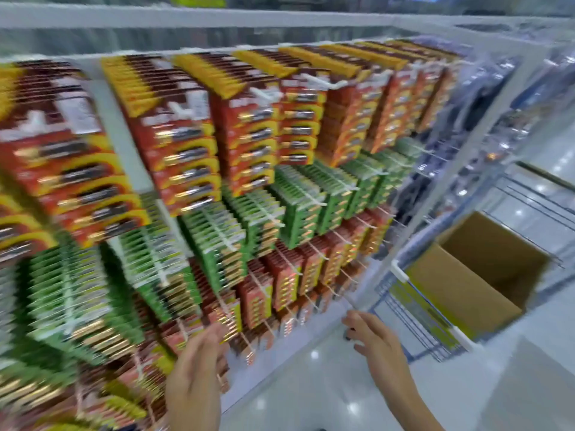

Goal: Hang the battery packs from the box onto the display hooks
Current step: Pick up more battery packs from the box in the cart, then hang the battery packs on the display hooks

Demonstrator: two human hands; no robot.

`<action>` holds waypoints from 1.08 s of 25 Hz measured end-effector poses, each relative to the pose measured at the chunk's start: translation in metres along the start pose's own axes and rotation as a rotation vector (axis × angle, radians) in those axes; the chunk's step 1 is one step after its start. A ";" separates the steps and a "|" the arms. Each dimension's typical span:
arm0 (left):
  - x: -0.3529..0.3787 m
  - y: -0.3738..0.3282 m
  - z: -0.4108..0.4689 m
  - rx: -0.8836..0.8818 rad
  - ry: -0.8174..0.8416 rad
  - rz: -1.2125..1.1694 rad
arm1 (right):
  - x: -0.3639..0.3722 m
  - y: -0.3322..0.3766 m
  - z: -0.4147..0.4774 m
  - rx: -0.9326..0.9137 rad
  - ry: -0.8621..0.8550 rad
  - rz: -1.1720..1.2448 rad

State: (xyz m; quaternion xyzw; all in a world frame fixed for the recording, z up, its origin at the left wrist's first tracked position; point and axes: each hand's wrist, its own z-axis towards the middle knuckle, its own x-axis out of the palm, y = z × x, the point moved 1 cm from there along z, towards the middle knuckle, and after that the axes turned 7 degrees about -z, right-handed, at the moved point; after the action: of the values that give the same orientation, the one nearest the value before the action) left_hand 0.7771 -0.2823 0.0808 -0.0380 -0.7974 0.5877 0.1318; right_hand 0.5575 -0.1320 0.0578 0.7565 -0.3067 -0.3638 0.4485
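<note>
Rows of hanging battery packs fill the display: red and yellow packs (186,141) on top, green packs (211,241) in the middle, smaller red packs (283,284) lower down. My left hand (199,371) reaches up with straight fingers to the low red packs at the rack's bottom. My right hand (370,334) is apart from the packs, fingers loosely curled, holding nothing that I can make out. An open cardboard box (460,290) sits to the right in a wire cart; its inside looks bare from here. The frame is motion-blurred.
The blue wire cart (426,337) stands on the glossy white floor (311,399) beside the rack's right end. Bare hooks (351,278) stick out at the lower right of the display. Clear-bagged goods (485,98) hang further right.
</note>
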 end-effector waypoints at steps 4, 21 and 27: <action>0.066 0.043 0.007 -0.293 0.213 0.006 | -0.054 -0.041 -0.014 0.121 -0.178 0.067; 0.391 0.135 -0.051 -0.604 1.018 0.477 | -0.298 -0.133 0.019 0.422 -0.648 0.413; 0.463 0.161 -0.059 -0.493 0.848 0.457 | -0.347 -0.131 0.074 0.501 -0.672 0.477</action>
State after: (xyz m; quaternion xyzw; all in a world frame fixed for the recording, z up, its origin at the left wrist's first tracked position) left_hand 0.3312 -0.0784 0.0211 -0.4742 -0.7598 0.3302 0.2980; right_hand 0.3247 0.1625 0.0106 0.5903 -0.6779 -0.3902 0.1996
